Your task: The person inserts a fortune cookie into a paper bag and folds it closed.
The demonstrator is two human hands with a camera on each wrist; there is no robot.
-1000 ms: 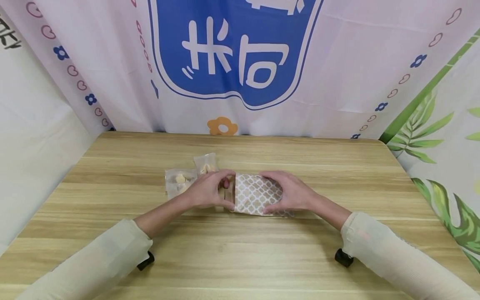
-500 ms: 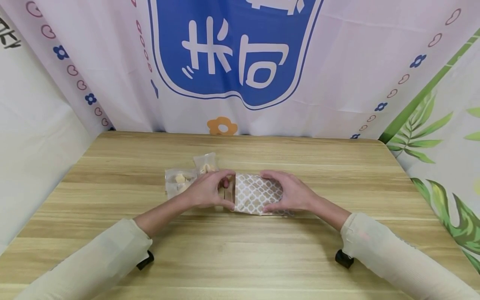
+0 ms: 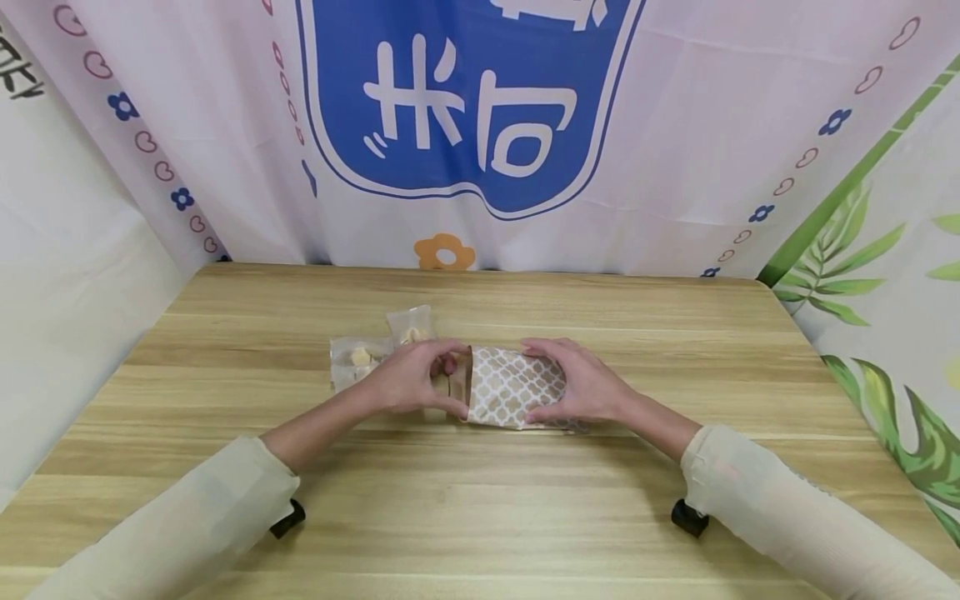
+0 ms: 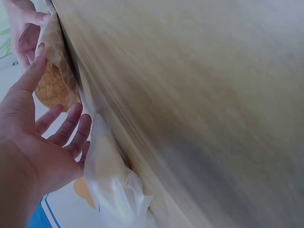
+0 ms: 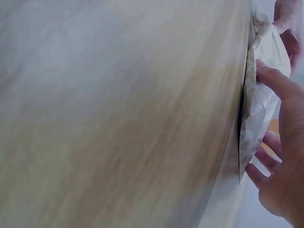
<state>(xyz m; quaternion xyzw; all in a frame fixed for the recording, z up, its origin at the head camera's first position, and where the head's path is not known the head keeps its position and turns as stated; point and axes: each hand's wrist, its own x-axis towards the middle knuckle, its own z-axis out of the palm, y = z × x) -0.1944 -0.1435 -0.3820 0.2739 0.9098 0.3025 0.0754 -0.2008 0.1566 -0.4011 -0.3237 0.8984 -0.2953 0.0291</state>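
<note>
A flat paper bag (image 3: pixel 501 387) with a tan and white lattice print lies on the table, its mouth facing left. My right hand (image 3: pixel 581 383) holds its right part, thumb on the near side and fingers on the far side. At the mouth, my left hand (image 3: pixel 411 379) spans the rim, thumb and index finger at its two edges. In the left wrist view, the crinkled brown inside of the bag shows beyond the spread, relaxed fingers (image 4: pixel 69 126). Two clear packets, one (image 3: pixel 411 323) behind the left hand and another (image 3: pixel 348 354) beside it, hold pale yellowish pieces.
All of this rests on a wood-grain table (image 3: pixel 495 517). A white curtain (image 3: pixel 697 158) with a blue emblem hangs along the back edge. Leaf-printed cloth (image 3: pixel 847 250) borders the right side. Black wrist devices (image 3: pixel 688 517) stick out below the pale sleeves (image 3: pixel 787 500).
My left hand has shifted slightly left, and its index finger has drawn back a little from the bag's mouth. The right hand, bag and packets stay about where they were.
</note>
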